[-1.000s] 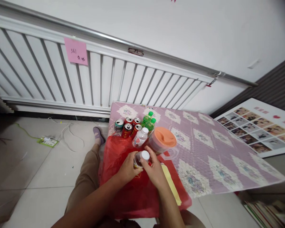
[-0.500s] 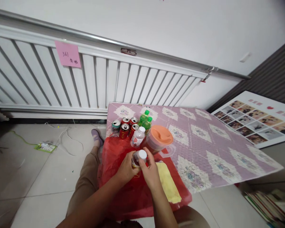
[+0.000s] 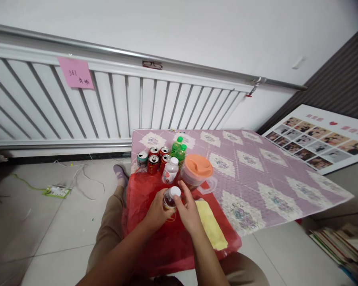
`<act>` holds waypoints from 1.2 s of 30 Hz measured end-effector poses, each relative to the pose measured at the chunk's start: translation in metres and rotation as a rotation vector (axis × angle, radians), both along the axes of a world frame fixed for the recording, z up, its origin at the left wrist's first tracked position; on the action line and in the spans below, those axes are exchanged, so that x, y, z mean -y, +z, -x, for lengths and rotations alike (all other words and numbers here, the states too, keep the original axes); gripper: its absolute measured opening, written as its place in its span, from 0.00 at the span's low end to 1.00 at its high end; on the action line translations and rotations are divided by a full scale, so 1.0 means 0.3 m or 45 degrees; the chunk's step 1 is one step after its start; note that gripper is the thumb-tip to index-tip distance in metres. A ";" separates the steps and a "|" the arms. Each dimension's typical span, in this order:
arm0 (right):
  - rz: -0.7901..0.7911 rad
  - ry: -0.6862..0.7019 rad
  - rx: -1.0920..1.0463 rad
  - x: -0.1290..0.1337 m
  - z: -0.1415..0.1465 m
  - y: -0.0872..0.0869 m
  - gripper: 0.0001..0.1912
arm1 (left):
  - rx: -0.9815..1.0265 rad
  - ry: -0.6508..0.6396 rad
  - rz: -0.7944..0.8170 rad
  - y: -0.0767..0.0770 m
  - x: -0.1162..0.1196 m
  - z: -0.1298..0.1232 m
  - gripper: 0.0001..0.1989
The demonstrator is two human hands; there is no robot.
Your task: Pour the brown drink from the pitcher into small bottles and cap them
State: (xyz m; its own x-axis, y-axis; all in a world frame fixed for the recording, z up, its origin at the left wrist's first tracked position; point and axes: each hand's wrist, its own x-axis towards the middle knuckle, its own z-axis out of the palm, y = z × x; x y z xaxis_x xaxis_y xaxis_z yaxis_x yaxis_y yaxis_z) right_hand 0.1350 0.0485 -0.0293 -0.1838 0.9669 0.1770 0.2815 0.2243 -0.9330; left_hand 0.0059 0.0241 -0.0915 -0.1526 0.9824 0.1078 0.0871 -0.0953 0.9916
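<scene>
My left hand (image 3: 158, 211) is wrapped round a dark bottle (image 3: 168, 200) with a white cap, over the red plastic covering (image 3: 170, 246). My right hand (image 3: 187, 208) is at the same bottle, its thumb against the cap and its forefinger raised apart. Just behind stands a white bottle (image 3: 170, 174) with a white lid. Several cans (image 3: 153, 163) are grouped to its left, and two green-capped bottles (image 3: 181, 153) stand behind it. A clear pitcher with an orange lid (image 3: 198, 167) is on the right. Near my right forearm lies a folded yellow cloth (image 3: 211, 226).
A patterned lilac cloth (image 3: 250, 159) covers the table beyond the red plastic. Behind it runs a white radiator (image 3: 161, 103) with a pink note (image 3: 76, 73). A power strip (image 3: 56, 191) with cables lies on the floor at left. A photo board (image 3: 319, 137) leans at right.
The view has shifted slightly, so the scene sits a little further left. My right fingers have moved a little at the cap; both hands remain at the dark bottle.
</scene>
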 end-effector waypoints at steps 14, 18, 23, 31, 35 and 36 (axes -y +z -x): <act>-0.188 -0.107 0.100 0.020 0.034 0.051 0.15 | 0.040 -0.014 0.038 -0.007 -0.001 0.001 0.34; -0.177 -0.108 0.115 0.027 0.031 0.060 0.15 | 0.021 -0.015 0.027 0.000 0.001 0.001 0.34; -0.141 -0.049 0.105 0.027 0.023 0.073 0.16 | -0.006 -0.019 -0.036 -0.001 0.004 -0.006 0.33; -0.149 -0.094 0.207 0.041 -0.062 0.037 0.24 | -0.122 -0.021 -0.054 0.003 0.011 0.002 0.34; -0.279 -0.231 0.465 0.043 -0.216 -0.041 0.16 | -0.173 0.007 0.011 0.022 0.012 0.007 0.35; -0.276 -0.267 0.491 0.046 -0.254 -0.063 0.16 | -0.173 0.007 0.027 0.027 0.013 0.007 0.35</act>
